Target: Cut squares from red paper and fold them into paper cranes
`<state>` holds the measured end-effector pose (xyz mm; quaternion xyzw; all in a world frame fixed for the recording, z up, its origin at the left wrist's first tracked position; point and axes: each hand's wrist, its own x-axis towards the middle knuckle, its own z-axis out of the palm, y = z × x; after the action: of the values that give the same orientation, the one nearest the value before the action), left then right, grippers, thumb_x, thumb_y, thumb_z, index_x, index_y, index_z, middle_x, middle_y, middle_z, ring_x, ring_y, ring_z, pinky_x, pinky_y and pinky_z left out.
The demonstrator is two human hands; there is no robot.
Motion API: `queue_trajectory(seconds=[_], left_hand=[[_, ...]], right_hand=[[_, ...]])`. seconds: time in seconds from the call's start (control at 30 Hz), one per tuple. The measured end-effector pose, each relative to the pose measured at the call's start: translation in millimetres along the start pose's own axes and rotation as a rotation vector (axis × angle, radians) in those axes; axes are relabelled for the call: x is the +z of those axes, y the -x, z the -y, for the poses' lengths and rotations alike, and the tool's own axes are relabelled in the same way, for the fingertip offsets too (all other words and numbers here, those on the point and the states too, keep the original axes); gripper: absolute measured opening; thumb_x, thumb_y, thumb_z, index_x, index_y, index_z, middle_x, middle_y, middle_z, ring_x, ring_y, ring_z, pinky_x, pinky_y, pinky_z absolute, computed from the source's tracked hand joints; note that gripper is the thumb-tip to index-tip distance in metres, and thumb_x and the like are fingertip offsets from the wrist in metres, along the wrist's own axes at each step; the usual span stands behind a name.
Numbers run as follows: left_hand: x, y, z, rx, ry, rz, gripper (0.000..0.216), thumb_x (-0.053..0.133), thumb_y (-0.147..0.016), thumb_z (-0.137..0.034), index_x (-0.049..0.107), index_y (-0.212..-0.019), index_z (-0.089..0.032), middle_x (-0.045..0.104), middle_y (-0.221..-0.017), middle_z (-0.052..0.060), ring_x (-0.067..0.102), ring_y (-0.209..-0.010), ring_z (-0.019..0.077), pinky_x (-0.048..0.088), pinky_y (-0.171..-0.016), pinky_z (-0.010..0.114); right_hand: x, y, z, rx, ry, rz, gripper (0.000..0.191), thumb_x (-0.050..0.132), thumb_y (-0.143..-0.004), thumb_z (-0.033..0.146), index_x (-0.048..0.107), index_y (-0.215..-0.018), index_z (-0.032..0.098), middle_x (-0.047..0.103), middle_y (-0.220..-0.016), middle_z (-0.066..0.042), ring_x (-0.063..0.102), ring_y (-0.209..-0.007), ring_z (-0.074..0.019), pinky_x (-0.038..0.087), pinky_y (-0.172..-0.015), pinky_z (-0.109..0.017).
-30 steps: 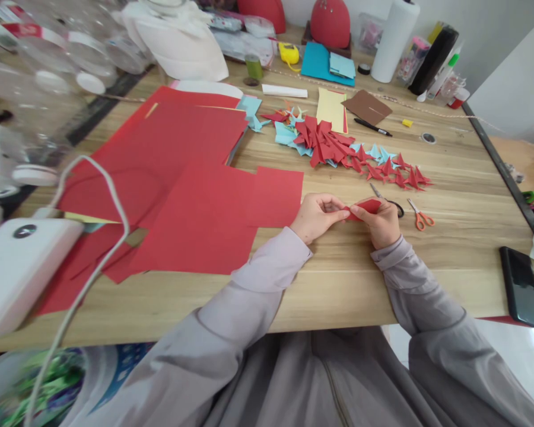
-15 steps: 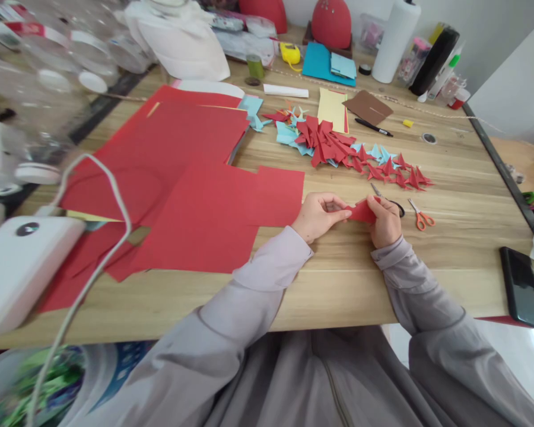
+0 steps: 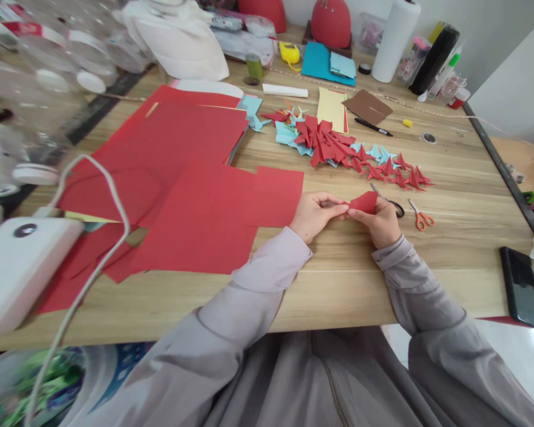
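Observation:
Both hands meet over the wooden table (image 3: 338, 279) on a small folded piece of red paper (image 3: 364, 203). My left hand (image 3: 314, 214) pinches its left tip with thumb and fingers closed. My right hand (image 3: 381, 222) grips the piece from below and the right, fingers curled round it. The paper is held just above the table top. Behind it lie black-handled scissors (image 3: 394, 204), partly hidden by my right hand. Small orange scissors (image 3: 420, 216) rest just to the right.
Large red paper sheets (image 3: 182, 178) cover the table's left half. A row of folded red and blue paper shapes (image 3: 351, 151) lies beyond my hands. A black phone (image 3: 521, 287) sits near the right front edge. A white device with cable (image 3: 18, 267) stands at the left.
My fingers have shifted on the red piece; it has turned a little between my hands, its upper flap now raised. My arms and the table's other things stay put.

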<state>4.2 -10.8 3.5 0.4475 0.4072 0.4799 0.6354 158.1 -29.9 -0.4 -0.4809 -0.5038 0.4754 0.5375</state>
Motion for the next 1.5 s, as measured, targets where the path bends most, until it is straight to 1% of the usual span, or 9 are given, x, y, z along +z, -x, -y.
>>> queue_trajectory(seconds=[0.2,0.47,0.63,0.77,0.93,1.13,1.23,1.37,1.5], left_hand=[[0.1,0.8,-1.1,0.037,-0.075,0.022,0.026,0.079,-0.060,-0.036,0.069,-0.068,-0.014,0.069,-0.061,0.003,0.063,-0.055,0.0138,0.051,-0.061,0.029],[-0.9,0.3,-3.6,0.099,-0.080,-0.019,0.025,0.079,-0.060,-0.037,0.067,-0.063,-0.015,0.063,-0.051,0.000,0.057,-0.047,0.0113,0.044,-0.050,0.024],[-1.0,-1.2,-2.9,0.040,-0.016,-0.044,0.029,0.081,-0.056,-0.038,0.068,-0.066,-0.013,0.068,-0.060,0.002,0.060,-0.049,0.0117,0.048,-0.054,0.026],[-0.8,-0.9,-1.2,-0.014,0.021,-0.027,0.034,0.084,-0.051,-0.033,0.069,-0.074,-0.013,0.071,-0.069,0.004,0.066,-0.061,0.0148,0.053,-0.066,0.030],[-1.7,-1.2,0.3,-0.034,0.077,-0.017,0.036,0.086,-0.049,-0.030,0.068,-0.075,-0.013,0.071,-0.068,0.003,0.068,-0.061,0.0159,0.054,-0.071,0.034],[-3.0,-3.5,-1.6,-0.091,0.175,-0.042,0.034,0.087,-0.047,-0.023,0.067,-0.072,-0.011,0.070,-0.064,0.004,0.068,-0.058,0.0171,0.055,-0.069,0.033],[-2.7,-4.1,-2.7,-0.131,0.247,-0.049,0.028,0.083,-0.054,-0.016,0.067,-0.075,-0.010,0.071,-0.064,0.005,0.070,-0.061,0.0185,0.056,-0.072,0.033],[-2.0,-2.2,-5.4,-0.166,0.290,0.045,0.014,0.071,-0.072,-0.013,0.067,-0.085,-0.009,0.073,-0.071,0.010,0.073,-0.074,0.0216,0.056,-0.082,0.036],[-2.0,0.8,-9.3,-0.173,0.323,0.130,0.022,0.061,-0.081,-0.014,0.065,-0.102,-0.009,0.074,-0.080,0.012,0.072,-0.085,0.0236,0.052,-0.092,0.042]], right_hand=[[1.2,1.2,3.1,-0.036,0.064,-0.024,0.023,0.084,-0.056,0.034,0.071,-0.067,0.019,0.070,-0.066,0.001,0.062,-0.061,-0.0141,0.052,-0.063,-0.029],[4.7,1.4,8.0,-0.020,0.022,0.025,0.024,0.083,-0.058,0.036,0.073,-0.070,0.018,0.070,-0.064,0.000,0.062,-0.057,-0.0128,0.054,-0.060,-0.028],[4.7,0.6,6.4,0.047,-0.019,-0.023,0.026,0.084,-0.055,0.037,0.073,-0.069,0.017,0.069,-0.062,0.000,0.060,-0.049,-0.0116,0.055,-0.051,-0.027],[3.1,-0.7,1.8,0.018,-0.048,-0.060,0.025,0.083,-0.057,0.037,0.073,-0.070,0.018,0.071,-0.066,0.001,0.060,-0.051,-0.0118,0.056,-0.053,-0.028],[0.9,-1.9,-0.4,-0.011,-0.054,-0.126,0.023,0.084,-0.057,0.034,0.073,-0.070,0.019,0.070,-0.064,0.001,0.059,-0.050,-0.0114,0.053,-0.051,-0.027],[1.5,-2.4,0.7,0.067,-0.091,-0.121,0.032,0.079,-0.061,0.049,0.072,-0.074,0.020,0.072,-0.066,-0.001,0.067,-0.058,-0.0174,0.056,-0.056,-0.031],[2.9,-3.5,1.0,0.086,-0.135,-0.142,0.037,0.076,-0.061,0.056,0.069,-0.072,0.022,0.070,-0.063,0.000,0.069,-0.060,-0.0196,0.058,-0.056,-0.032],[2.5,-6.0,0.4,0.079,-0.165,-0.214,0.041,0.077,-0.057,0.059,0.065,-0.069,0.022,0.069,-0.061,0.001,0.071,-0.065,-0.0210,0.058,-0.057,-0.031],[-0.4,-8.5,-1.3,0.067,-0.167,-0.273,0.042,0.077,-0.058,0.058,0.063,-0.070,0.021,0.067,-0.058,0.002,0.070,-0.064,-0.0195,0.058,-0.057,-0.030]])
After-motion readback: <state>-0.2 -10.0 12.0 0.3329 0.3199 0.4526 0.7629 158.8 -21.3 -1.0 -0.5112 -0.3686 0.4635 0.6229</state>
